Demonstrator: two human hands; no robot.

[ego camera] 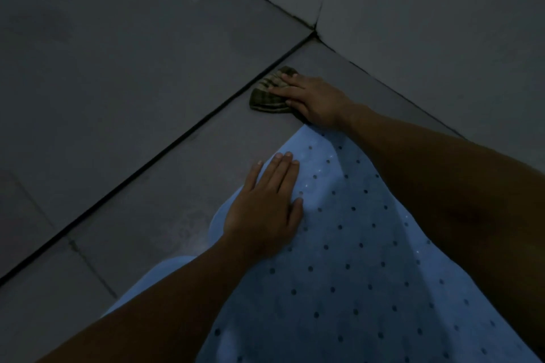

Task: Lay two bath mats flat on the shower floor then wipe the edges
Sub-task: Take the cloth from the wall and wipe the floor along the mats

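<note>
A light blue bath mat (pixel 362 244) dotted with small holes lies flat on the grey tiled shower floor (pixel 182 186), filling the lower right of the head view. My left hand (pixel 265 206) rests flat on the mat's left edge with straight fingers. Beyond the mat's far corner, my right hand (pixel 312 97) presses a folded, dark checked cloth (pixel 269 94) onto the floor, fingers straight on top of it. A second pale blue patch (pixel 165 271) shows beside my left forearm; I cannot tell whether it is another mat.
Grey tiled walls (pixel 147 53) meet at a corner (pixel 315 29) just past the cloth, one wall on the left, another (pixel 442 18) on the right. A dark grout line runs along the foot of the left wall. The light is dim.
</note>
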